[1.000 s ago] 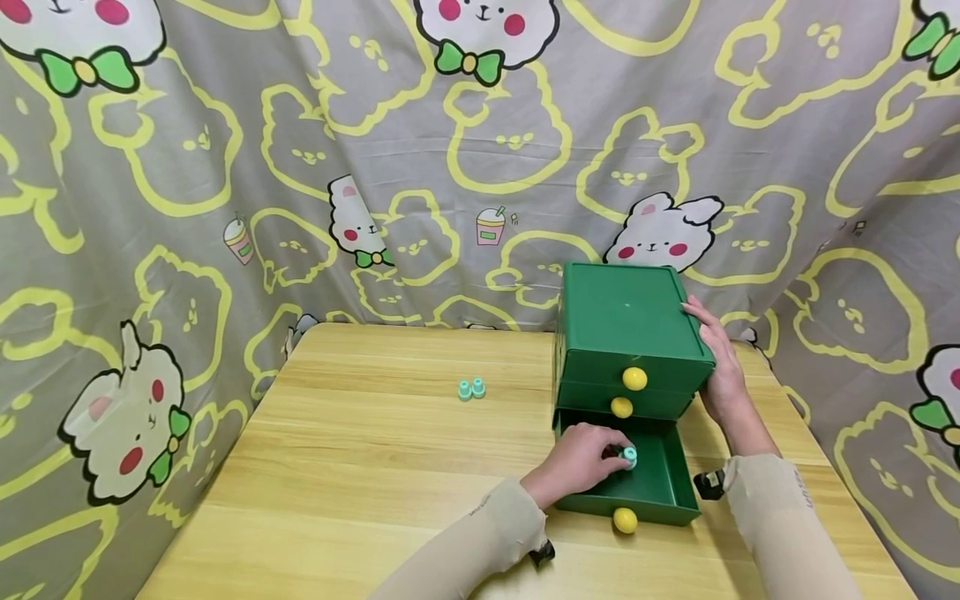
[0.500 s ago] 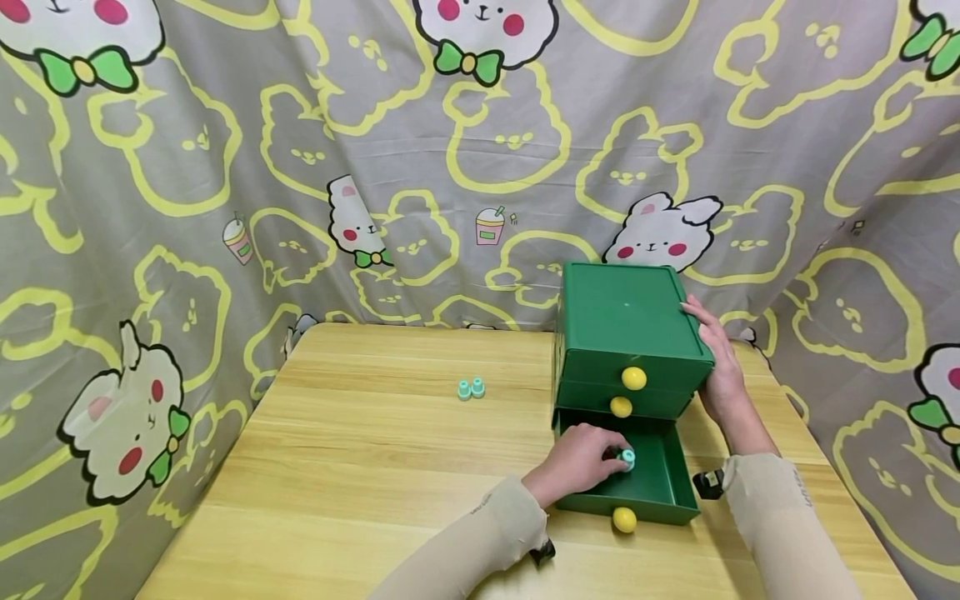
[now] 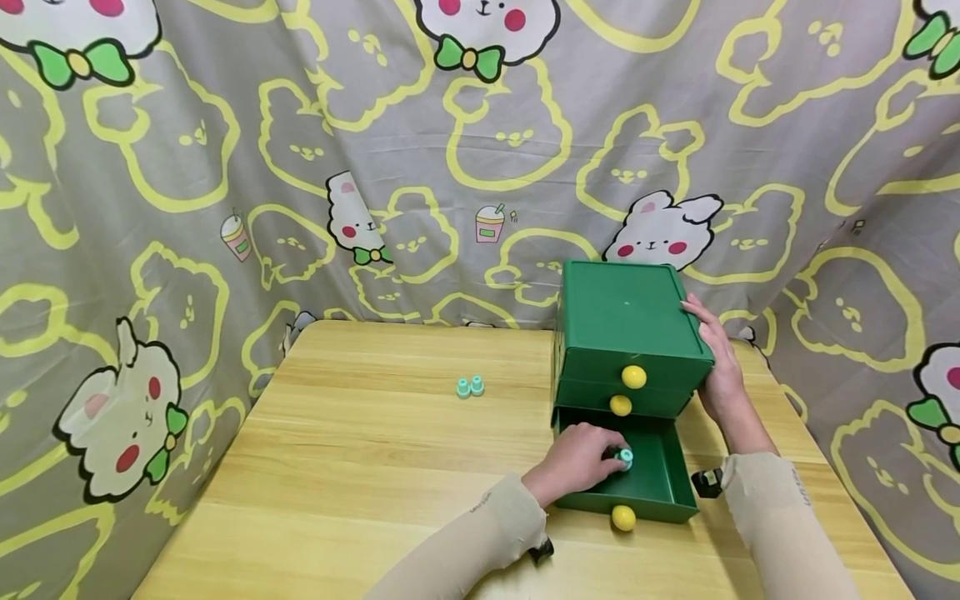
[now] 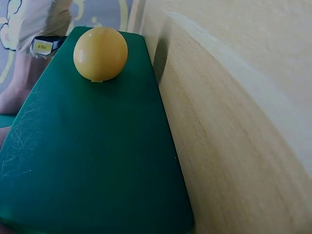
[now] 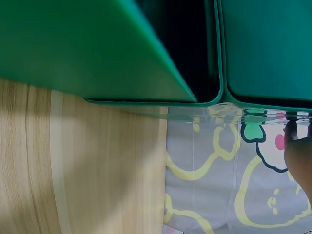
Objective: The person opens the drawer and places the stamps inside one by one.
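Note:
A green drawer cabinet (image 3: 626, 308) with yellow round knobs stands at the right of the table, its bottom drawer (image 3: 663, 508) pulled out. Reaching into that drawer, my left hand (image 3: 577, 461) pinches a small mint-green stepped peg (image 3: 626, 458) between thumb and fingers. My right hand (image 3: 720, 367) lies against the cabinet's right side, fingertips at the top edge, fingers fairly straight. In the left wrist view the drawer front with its yellow knob (image 4: 101, 53) fills the middle, and the peg is out of sight. The right wrist view shows the open drawer's side (image 5: 97, 53) and part of my right hand.
Two more mint-green pegs (image 3: 470, 387) stand side by side on the wooden table (image 3: 360, 467), left of the cabinet. A patterned grey curtain (image 3: 420, 150) hangs behind and at both sides of the table.
Within the drawer, the peg in my left hand has shifted very slightly to the left. My right hand stays at the cabinet's side, and the drawer remains pulled out.

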`<state>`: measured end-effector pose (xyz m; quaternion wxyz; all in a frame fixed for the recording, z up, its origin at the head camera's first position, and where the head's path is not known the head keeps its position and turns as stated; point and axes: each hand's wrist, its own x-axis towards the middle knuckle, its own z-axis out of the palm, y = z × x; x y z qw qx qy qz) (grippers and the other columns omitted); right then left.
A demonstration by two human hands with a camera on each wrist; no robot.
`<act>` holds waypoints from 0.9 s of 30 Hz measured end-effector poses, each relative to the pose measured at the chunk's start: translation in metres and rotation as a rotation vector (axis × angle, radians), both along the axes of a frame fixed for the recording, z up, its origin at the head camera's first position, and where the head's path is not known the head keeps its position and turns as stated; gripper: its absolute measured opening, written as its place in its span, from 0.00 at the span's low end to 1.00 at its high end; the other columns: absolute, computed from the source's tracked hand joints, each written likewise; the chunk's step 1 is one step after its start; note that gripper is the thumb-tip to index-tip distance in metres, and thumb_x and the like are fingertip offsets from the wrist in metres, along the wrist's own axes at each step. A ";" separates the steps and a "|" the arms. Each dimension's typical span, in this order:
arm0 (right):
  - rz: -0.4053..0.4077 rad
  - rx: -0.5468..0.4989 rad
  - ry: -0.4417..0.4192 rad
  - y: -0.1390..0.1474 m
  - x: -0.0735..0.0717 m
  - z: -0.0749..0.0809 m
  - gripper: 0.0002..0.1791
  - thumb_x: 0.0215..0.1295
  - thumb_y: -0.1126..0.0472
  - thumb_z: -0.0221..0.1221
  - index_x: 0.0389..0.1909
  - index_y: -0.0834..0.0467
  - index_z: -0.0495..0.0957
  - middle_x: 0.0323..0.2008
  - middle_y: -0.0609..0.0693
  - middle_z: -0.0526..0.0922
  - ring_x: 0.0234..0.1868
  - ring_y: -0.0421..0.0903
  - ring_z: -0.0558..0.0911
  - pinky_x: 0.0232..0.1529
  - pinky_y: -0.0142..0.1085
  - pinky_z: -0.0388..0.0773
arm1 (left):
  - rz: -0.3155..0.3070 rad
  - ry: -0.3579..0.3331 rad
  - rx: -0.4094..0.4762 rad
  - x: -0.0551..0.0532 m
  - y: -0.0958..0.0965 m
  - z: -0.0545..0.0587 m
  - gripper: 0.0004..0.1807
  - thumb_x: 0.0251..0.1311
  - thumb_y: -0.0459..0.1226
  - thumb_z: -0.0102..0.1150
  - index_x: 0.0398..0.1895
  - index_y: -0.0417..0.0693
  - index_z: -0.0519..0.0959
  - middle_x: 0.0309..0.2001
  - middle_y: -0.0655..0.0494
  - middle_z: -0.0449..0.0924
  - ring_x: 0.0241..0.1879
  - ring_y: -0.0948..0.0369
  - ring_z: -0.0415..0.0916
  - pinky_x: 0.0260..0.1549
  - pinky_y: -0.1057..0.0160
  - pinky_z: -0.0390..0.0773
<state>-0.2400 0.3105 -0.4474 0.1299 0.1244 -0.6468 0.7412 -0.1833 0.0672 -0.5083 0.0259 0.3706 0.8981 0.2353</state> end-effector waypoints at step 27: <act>0.005 -0.015 0.004 0.000 0.000 -0.001 0.27 0.84 0.52 0.39 0.77 0.56 0.65 0.84 0.43 0.47 0.83 0.44 0.42 0.79 0.34 0.44 | 0.023 0.034 -0.118 -0.001 0.001 -0.002 0.09 0.69 0.46 0.67 0.48 0.62 0.88 0.41 0.72 0.87 0.37 0.73 0.80 0.35 0.76 0.73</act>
